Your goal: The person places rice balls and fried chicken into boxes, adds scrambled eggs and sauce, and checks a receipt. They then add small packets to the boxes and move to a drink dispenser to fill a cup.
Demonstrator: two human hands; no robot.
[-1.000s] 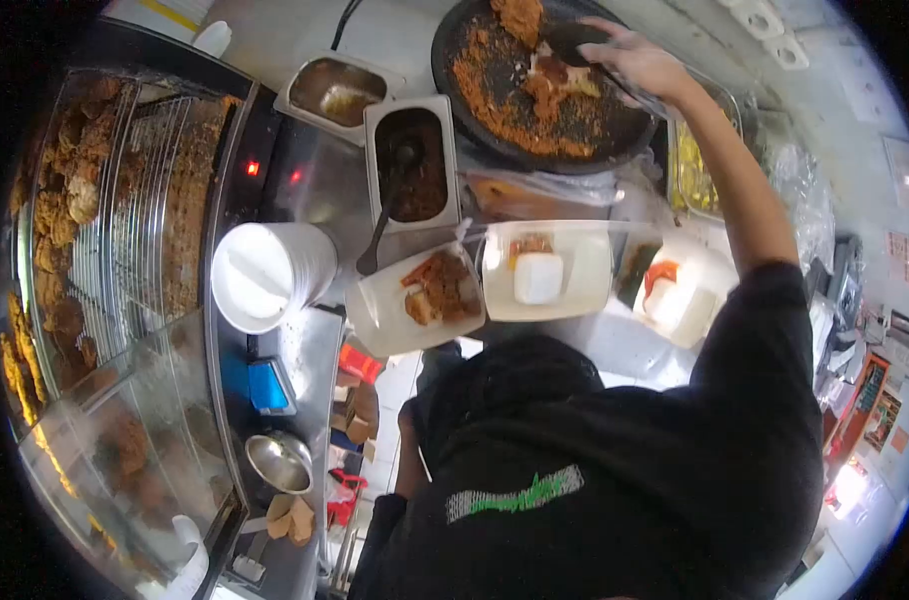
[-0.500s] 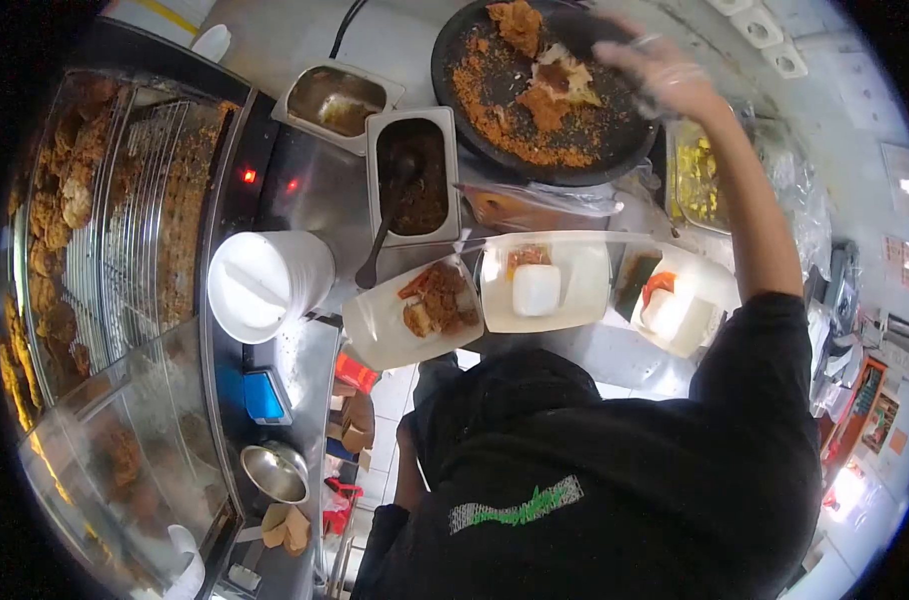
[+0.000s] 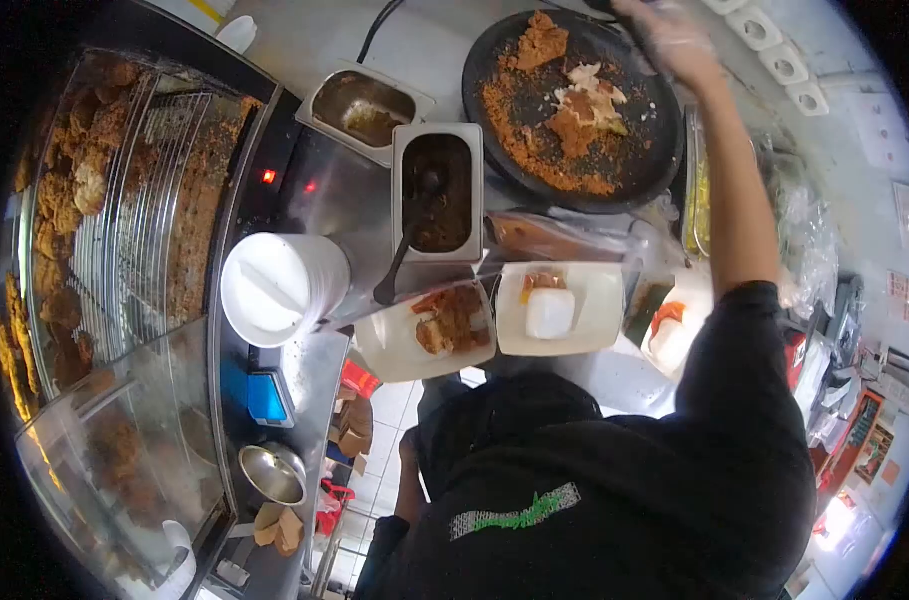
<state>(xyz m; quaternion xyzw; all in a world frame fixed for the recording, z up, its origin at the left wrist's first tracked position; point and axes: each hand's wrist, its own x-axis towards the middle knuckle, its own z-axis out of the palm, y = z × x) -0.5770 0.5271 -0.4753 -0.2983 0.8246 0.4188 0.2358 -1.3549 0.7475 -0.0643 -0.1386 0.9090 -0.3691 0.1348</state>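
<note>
A person's right hand (image 3: 675, 35), apparently tending orange crumbed food, hovers at the far rim of a round black pan (image 3: 643, 140) just beneath the fingers, whose grip is too blurred to tell.

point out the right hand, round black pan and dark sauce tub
right hand (image 3: 675, 40): head view, back of hand
round black pan (image 3: 647, 130): head view, bare right side
dark sauce tub (image 3: 477, 190): head view, right steel rim
</note>
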